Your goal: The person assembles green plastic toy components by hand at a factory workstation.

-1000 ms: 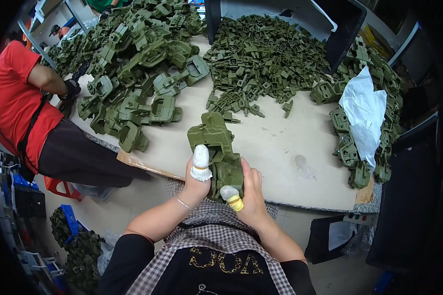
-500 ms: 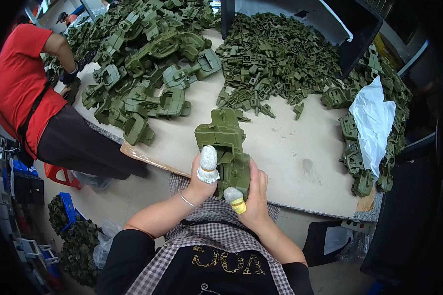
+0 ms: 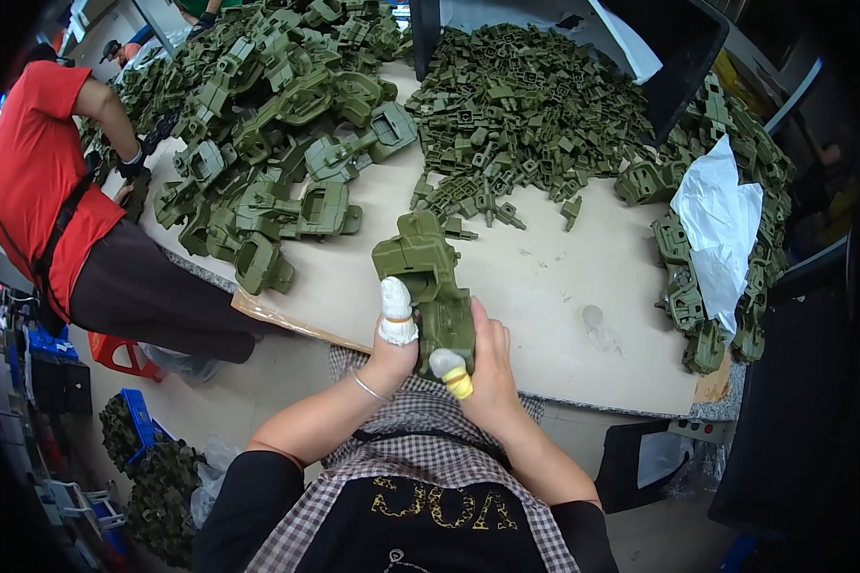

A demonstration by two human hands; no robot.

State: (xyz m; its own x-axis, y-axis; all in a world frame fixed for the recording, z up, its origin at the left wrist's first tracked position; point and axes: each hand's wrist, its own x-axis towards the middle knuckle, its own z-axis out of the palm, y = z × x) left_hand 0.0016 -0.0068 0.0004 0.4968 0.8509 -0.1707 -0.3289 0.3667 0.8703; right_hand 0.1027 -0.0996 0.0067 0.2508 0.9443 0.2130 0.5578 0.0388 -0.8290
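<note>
Between my two hands, over the table's near edge, is an olive-green moulded plastic toy vehicle body [image 3: 422, 250]. My left hand [image 3: 392, 355] grips its left side, the thumb wrapped in a white cover. On the right side, my right hand [image 3: 492, 387] holds it near the lower end; its thumb has a grey tip cover with a yellow band. My hands hide part of the lower end. Just beyond it lie a few small green plastic parts [image 3: 461, 230] on the table [image 3: 554, 286].
Larger green bodies [image 3: 325, 210] heap up at the left, small parts [image 3: 516, 105] at the far middle. White paper [image 3: 721, 229] lies over more bodies at the right. A co-worker in a red shirt [image 3: 43, 162] stands at the left. A black bin [image 3: 683, 57] tilts beyond.
The toy vehicle body has turned slightly in my hands, its upper end tilting a little. Both hands keep their hold. The whole view has shifted slightly.
</note>
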